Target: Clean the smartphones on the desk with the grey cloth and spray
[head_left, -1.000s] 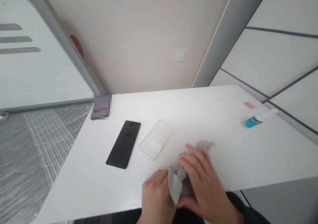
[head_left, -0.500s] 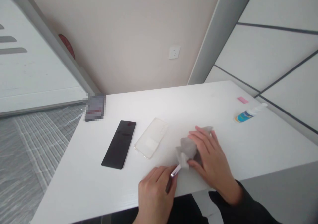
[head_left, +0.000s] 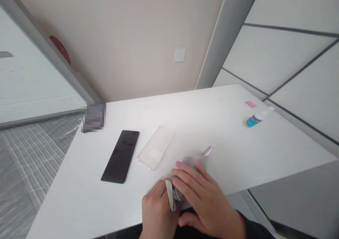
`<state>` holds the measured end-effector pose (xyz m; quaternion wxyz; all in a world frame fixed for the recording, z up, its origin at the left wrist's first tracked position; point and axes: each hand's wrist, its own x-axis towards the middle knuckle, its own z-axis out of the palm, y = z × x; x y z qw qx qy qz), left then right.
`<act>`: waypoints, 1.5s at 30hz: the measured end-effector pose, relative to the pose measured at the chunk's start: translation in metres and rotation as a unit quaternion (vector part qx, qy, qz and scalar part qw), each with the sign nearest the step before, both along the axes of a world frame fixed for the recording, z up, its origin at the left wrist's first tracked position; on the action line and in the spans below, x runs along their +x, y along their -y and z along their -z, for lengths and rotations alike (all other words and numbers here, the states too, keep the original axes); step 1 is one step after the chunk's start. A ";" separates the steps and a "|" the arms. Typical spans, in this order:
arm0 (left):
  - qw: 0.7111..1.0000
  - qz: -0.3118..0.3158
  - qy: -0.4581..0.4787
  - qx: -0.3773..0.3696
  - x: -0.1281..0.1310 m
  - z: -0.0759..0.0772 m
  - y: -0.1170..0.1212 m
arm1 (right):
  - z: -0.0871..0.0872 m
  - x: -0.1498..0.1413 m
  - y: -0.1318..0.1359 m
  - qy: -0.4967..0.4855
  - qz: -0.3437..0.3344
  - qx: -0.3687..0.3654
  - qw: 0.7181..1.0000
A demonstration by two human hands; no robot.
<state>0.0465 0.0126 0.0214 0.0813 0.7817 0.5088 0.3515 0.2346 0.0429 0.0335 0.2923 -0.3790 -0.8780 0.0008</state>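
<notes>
My left hand is closed near the table's front edge, around the near end of a slim thing with a shiny lilac edge. Most of this slim thing is hidden, so I cannot make out its kind; its far end pokes out past a grey cloth. My right hand lies over the cloth with bent fingers, pressing it around the slim thing. The two hands meet at the cloth. A clear phone case lies just beyond my left hand, and a black phone is left of the case.
A spray bottle lies on its side at the right of the white table, with a pink slip beyond it. A blurred-out item sits at the far left corner. Behind is a wall with a socket.
My right hand has slid the cloth down the slim thing, toward my left hand. The far end now shows beyond the cloth. The view has turned slightly right.
</notes>
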 end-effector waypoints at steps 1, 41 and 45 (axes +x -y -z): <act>1.000 0.000 0.002 -0.001 0.000 0.000 0.000 | 0.000 0.001 -0.002 -0.012 0.025 0.003 1.000; 0.991 0.016 0.124 0.054 -0.007 -0.031 -0.004 | -0.027 -0.037 -0.002 -0.198 0.003 0.040 0.979; 0.987 -0.005 0.129 0.098 -0.001 -0.056 -0.012 | -0.030 -0.039 -0.010 -0.366 0.008 -0.083 0.927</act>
